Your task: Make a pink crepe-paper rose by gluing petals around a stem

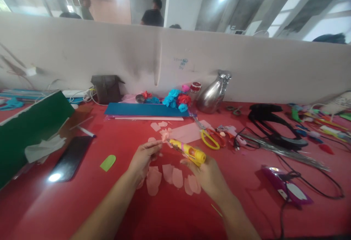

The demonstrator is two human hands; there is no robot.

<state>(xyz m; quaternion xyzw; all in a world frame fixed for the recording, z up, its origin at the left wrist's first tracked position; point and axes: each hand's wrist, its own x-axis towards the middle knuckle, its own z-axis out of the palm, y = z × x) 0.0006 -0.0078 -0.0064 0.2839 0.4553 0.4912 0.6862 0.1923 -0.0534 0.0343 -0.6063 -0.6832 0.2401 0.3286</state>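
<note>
In front of me, the fingers of my left hand [146,156] are pinched on a small pink paper flower [165,134]. My right hand [210,174] is wrapped round a yellow glue gun [189,151], whose narrow tip points left at the base of the flower. Whether tip and flower touch is hard to make out. Below and between my hands lie several loose pink paper petals [177,178]. More petals [155,126] lie just beyond the flower, beside a pale pink paper sheet [186,132]. Yellow-and-orange-handled scissors [210,139] rest right of the sheet.
A lit phone [71,157] and a green board [35,130] are at the left, near a green paper petal [108,162]. Behind stand finished paper flowers [175,99] and a metal jug [214,94]. Cords and a purple device [286,187] occupy the right.
</note>
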